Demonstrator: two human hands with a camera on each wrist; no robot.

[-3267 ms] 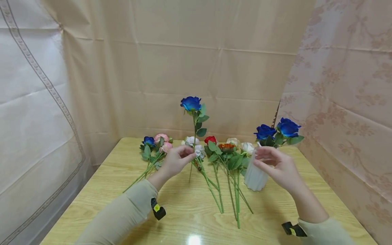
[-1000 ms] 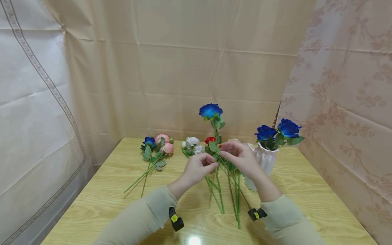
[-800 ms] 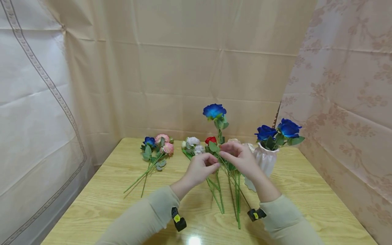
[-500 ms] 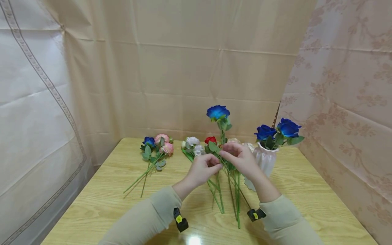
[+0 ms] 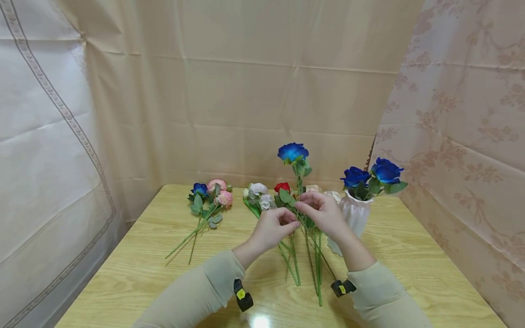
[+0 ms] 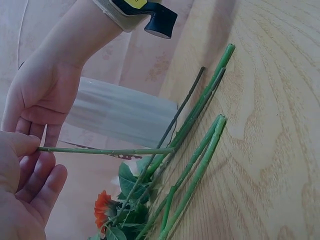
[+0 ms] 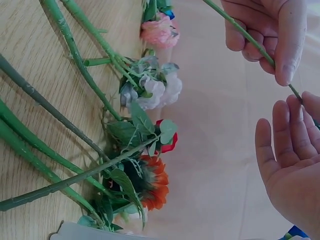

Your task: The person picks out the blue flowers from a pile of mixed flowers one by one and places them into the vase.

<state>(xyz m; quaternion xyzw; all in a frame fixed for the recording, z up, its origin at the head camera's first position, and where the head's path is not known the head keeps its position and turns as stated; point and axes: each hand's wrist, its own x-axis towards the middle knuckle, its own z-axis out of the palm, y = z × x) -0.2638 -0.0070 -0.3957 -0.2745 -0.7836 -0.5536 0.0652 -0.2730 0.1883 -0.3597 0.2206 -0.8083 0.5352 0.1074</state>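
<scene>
A blue rose (image 5: 293, 151) stands nearly upright above the middle of the table, its leafy green stem running down between both hands. My left hand (image 5: 275, 229) pinches the stem (image 6: 105, 150) between thumb and fingers; the stem's lower end sticks out below it. Just higher, my right hand (image 5: 321, 213) holds the same stem with thumb and fingertips, its other fingers loosely bent. Right of the hands, a pearly white ruffled vase (image 5: 356, 213) holds two blue roses (image 5: 387, 171), partly hidden by the right wrist.
Below and behind the hands lie flowers: white blooms (image 5: 258, 189), a red rose (image 5: 282, 187), an orange flower (image 7: 156, 182) and several green stems (image 5: 319, 273). Pink flowers (image 5: 224, 199) with another blue rose (image 5: 199, 189) lie at left on the wooden table (image 5: 135, 273). Beige cloth (image 5: 229, 91) hangs behind.
The left hand has carried the blue rose rightward. My right hand has come from the vase to the rose's stem. In the last half second the rose has sunk slightly.
</scene>
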